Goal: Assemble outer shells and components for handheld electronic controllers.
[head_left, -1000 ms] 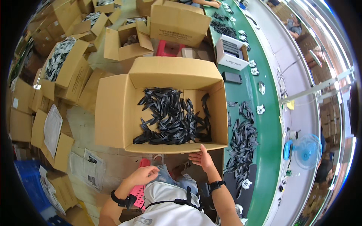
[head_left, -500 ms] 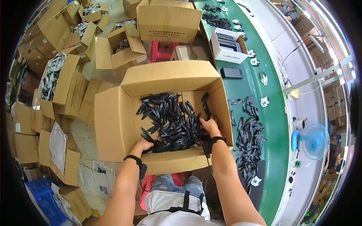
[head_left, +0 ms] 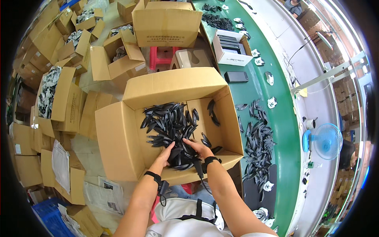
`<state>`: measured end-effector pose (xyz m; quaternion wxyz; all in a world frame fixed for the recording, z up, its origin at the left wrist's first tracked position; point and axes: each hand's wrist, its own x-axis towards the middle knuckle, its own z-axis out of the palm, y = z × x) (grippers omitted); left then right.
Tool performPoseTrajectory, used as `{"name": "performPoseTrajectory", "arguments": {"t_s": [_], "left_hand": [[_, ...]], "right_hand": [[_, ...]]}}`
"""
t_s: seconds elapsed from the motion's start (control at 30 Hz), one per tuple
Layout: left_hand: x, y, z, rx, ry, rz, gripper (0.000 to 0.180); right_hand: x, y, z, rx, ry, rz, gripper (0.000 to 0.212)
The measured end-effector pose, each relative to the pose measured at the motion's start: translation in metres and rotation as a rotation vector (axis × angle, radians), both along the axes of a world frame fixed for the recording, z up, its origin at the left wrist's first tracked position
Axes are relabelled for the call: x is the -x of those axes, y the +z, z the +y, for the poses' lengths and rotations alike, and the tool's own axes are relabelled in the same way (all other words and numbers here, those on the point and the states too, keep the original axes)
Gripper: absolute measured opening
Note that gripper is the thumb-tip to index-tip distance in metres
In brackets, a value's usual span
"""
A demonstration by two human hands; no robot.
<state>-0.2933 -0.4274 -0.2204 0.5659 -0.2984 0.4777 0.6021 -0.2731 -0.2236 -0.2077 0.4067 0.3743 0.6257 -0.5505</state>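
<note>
A large open cardboard box [head_left: 114, 138] stands in front of me, with a heap of glossy black curved plastic pieces [head_left: 167, 116] on its bottom. My left hand [head_left: 164, 156] and my right hand [head_left: 198, 149] are inside, close together near the box's front wall. Between them they cup a bunch of these pieces, pressing it from both sides. Fingers curl round the bunch, and some fingertips are hidden among the pieces. A few loose pieces [head_left: 213, 112] lie at the right side of the box. Each wrist wears a black strap with a small cabled device.
On my right runs a green-topped table [head_left: 284, 146] with more black pieces [head_left: 258, 142], white shell-like parts [head_left: 272, 102], a white box [head_left: 233, 57] and a blue fan [head_left: 325, 141]. Open cartons [head_left: 67, 94] crowd the left; a blue crate [head_left: 49, 213] sits at lower left.
Both hands have moved inward from the box's sides and now meet round a bunch of black pieces. The heap is drawn together at the front middle. The view has shifted slightly.
</note>
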Motion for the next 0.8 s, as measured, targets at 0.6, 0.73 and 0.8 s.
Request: {"name": "performPoseTrajectory", "arguments": {"t_s": [0.6,0.73,0.8], "left_hand": [[0.051,0.091,0.023,-0.226,0.096,0.094,0.069],[0.046,0.153,0.070,-0.217,-0.039,0.306,0.073],[0.031,0.179,0.093,-0.256,-0.089,0.332,0.072]], "right_hand": [[0.046,0.080,-0.030,-0.403,-0.320,0.787,0.079],[0.031,0.126,0.011,-0.425,-0.446,0.915,0.081],[0.011,0.155,0.035,-0.433,-0.478,0.946,0.081]]}}
